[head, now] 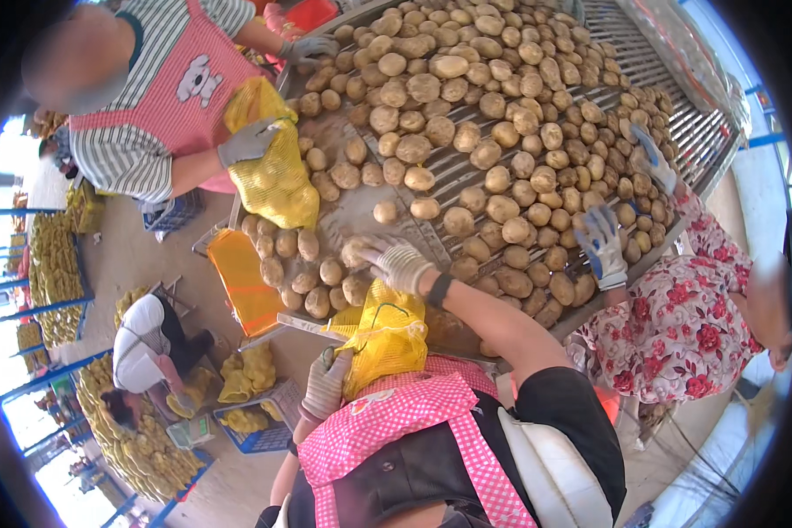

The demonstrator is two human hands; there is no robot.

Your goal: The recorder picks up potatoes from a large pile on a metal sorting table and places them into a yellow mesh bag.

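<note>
My left hand, in a knitted work glove, grips the rim of a yellow mesh bag held against the table edge in front of my apron. My right hand, gloved too, reaches over the bag's mouth with its fingertips on a potato. Loose potatoes lie on the metal sorting table left of that hand. More potatoes cover the slatted part to the right and beyond. What lies inside my bag is mostly hidden.
Across the table a co-worker's gloved hand holds a filled yellow mesh bag. At right, another person's gloved hands rest among potatoes. An orange mesh sheet hangs at the table's left edge; a blue crate with bags stands below.
</note>
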